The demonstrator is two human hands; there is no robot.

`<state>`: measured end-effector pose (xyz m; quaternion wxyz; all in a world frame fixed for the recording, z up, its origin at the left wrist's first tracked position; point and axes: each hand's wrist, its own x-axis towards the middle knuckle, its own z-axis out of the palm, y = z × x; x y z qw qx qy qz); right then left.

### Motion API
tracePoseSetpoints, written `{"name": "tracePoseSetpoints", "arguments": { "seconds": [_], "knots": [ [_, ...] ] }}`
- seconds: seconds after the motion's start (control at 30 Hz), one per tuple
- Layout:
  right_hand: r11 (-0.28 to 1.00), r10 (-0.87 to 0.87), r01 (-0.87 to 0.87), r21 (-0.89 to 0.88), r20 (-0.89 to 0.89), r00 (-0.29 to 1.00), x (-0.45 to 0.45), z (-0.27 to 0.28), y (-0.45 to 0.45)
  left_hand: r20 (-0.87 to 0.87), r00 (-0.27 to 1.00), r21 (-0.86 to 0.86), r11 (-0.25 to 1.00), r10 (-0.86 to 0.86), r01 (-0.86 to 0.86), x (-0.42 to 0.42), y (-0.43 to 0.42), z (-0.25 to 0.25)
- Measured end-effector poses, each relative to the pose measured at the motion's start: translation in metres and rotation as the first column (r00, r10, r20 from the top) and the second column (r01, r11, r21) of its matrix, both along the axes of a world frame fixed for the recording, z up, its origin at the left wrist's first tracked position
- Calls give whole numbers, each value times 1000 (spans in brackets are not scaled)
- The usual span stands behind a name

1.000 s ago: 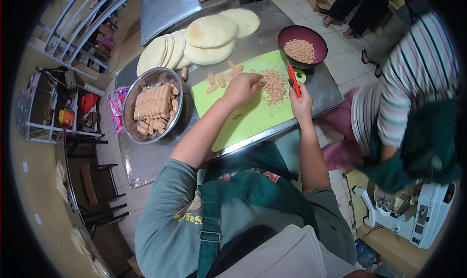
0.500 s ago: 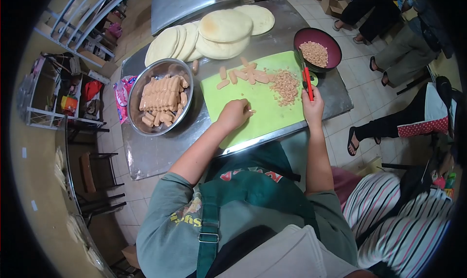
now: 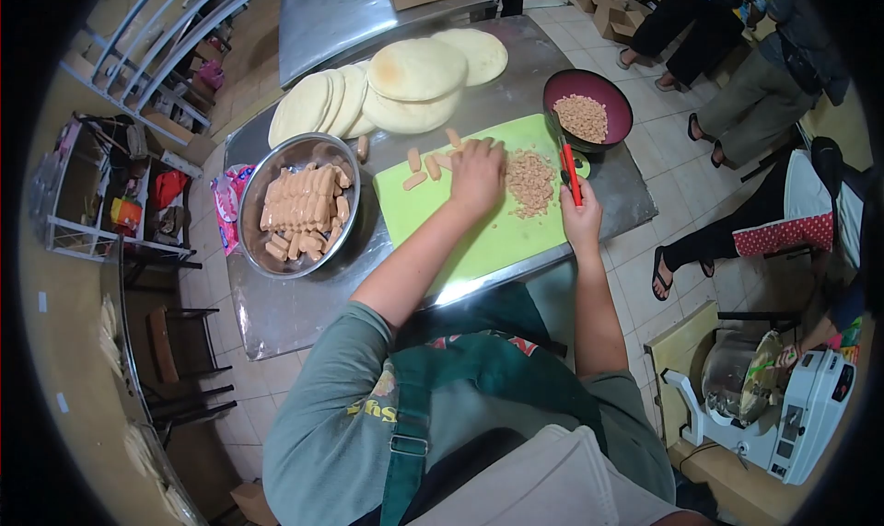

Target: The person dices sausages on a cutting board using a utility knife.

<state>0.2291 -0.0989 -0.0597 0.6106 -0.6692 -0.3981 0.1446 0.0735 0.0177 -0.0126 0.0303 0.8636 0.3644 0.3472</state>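
On the green cutting board (image 3: 419, 211), my left hand (image 3: 479, 178) covers the middle of the sausage group, its fingers bent down round some sausages. A few whole sausages (image 3: 433, 167) show left of it. To its right lies a heap of chopped sausage (image 3: 531, 184). My right hand (image 3: 581, 218) is closed on the red handle of a knife (image 3: 571, 176), at the board's right edge; the blade points away, beside the dark bowl. This bowl (image 3: 619, 98) has a maroon inside and holds chopped pieces (image 3: 581, 118). Left of the board, a steel bowl (image 3: 251, 241) contains many sausages (image 3: 299, 199).
Flat round breads (image 3: 417, 69) overlap at the table's back. One sausage (image 3: 362, 148) lies beside the steel bowl on the metal table (image 3: 276, 319). A pink packet (image 3: 226, 208) is at left. A co-worker's hand (image 3: 785, 357) is at a white mixer (image 3: 810, 416); other people stand at right.
My left hand has moved from the board's near part up and right onto the sausages. My right hand still holds the knife. The person in stripes has left view, showing the mixer.
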Motion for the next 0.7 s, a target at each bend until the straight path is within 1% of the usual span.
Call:
{"name": "tracePoseSetpoints", "arguments": {
  "seconds": [0.03, 0.07, 0.1, 0.13, 0.27, 0.33, 0.47, 0.5, 0.53, 0.57, 0.63, 0.67, 0.7],
  "knots": [
    [1000, -4, 4, 6, 35, 999, 0, -1, 1, -1, 1000, 1, 1000, 5, -5, -6, 9, -3],
    [1000, 1, -1, 7, 35, 999, 1, -1, 1, -191, 981, -112, 994, -34, 13, -13, 18, -6],
    [1000, -2, 2, -4, 47, 999, 1, -1, 1, -367, 925, -227, 974, -95, 10, -18, 25, -7],
    [1000, -7, 8, -16, 58, 998, 1, -1, 0, -373, 925, -180, 984, -75, 7, -19, 29, -8],
    [1000, -10, 10, 7, 80, 997, 1, -2, 0, -389, 918, -149, 989, -75, 18, -24, 34, -5],
    [1000, -16, 18, -24, 97, 995, 1, -1, 1, -266, 958, -283, 959, -108, 29, -27, 34, -2],
    [1000, -19, 20, -9, 116, 993, 1, 1, 1, -250, 959, -313, 948, -133, 49, -39, 33, 9],
    [1000, -13, 13, 2, 110, 994, 1, 0, 2, -40, 994, -415, 907, -104, 78, -42, 35, 8],
    [1000, -7, 6, 13, 103, 995, 2, -1, 2, 167, 985, -503, 855, -49, 128, -47, 36, 8],
    [1000, -4, 3, 11, 104, 995, 2, -3, 1, 168, 985, -505, 854, -46, 126, -53, 36, 6],
    [1000, -9, 7, 14, 92, 996, 2, -2, 2, 323, 946, -721, 655, 31, 225, -71, 35, 3],
    [1000, -1, -1, 13, 92, 996, 2, -2, 1, 323, 945, -721, 657, 39, 220, -81, 31, 2],
    [1000, -9, 8, 6, 93, 996, 1, 0, 1, 205, 978, -746, 652, 33, 135, -92, 24, 6]
  ]
}}
